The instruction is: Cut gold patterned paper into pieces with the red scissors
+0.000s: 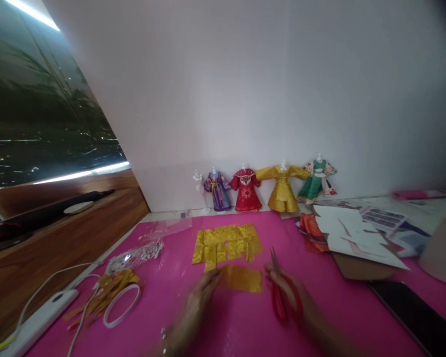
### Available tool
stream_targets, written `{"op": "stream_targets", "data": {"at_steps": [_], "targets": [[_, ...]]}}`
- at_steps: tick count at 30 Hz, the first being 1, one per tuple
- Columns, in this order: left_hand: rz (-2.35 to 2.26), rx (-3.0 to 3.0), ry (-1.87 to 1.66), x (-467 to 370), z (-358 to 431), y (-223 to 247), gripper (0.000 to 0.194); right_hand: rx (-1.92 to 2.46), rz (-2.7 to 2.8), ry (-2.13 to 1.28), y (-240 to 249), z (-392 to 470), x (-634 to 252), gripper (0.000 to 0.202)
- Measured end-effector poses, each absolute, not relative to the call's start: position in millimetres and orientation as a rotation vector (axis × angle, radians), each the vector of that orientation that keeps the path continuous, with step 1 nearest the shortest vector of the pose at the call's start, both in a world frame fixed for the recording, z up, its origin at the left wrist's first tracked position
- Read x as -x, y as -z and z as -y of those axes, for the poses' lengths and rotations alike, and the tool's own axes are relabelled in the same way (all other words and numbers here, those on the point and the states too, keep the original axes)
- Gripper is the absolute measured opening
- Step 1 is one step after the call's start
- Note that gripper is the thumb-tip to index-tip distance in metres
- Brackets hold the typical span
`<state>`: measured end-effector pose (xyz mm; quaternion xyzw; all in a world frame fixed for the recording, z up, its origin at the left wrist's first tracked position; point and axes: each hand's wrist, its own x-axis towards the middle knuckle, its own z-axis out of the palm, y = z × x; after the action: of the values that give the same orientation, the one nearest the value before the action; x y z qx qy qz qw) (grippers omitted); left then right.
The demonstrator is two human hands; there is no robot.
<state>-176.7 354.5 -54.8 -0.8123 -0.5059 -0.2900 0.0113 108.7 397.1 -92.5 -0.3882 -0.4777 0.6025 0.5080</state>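
A small rectangle of yellow fabric is pinched at its left end by my left hand, which is blurred. My right hand holds red-handled scissors, their blades pointing up and away, just right of the fabric's right end. The right hand's fingertips come near that end; whether they touch it I cannot tell. Just beyond the hands, several patterned yellow fabric pieces lie spread on the pink mat.
Small doll outfits on stands, including a red dress, line the white wall. At left are yellow scraps, a white ring and a power strip. White papers and a dark phone lie at right.
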Motion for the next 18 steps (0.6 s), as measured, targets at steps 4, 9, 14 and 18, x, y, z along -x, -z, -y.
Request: {"op": "stream_targets", "data": {"at_steps": [4, 9, 14, 18], "targets": [[1.462, 2.515, 1.027, 171, -370, 38, 0.043, 0.894, 1.109, -1.476, 86, -395, -106, 0.042], [1.648, 2.395, 1.092, 162, -406, 27, 0.038, 0.86, 1.031, -1.542, 83, -397, -105, 0.038], [1.917, 2.289, 1.04, 159, -434, 37, 0.04, 0.853, 0.938, -1.602, 93, -406, -103, 0.035], [2.089, 2.234, 0.946, 158, -443, 44, 0.034, 0.841, 0.905, -1.638, 94, -408, -102, 0.035]]}}
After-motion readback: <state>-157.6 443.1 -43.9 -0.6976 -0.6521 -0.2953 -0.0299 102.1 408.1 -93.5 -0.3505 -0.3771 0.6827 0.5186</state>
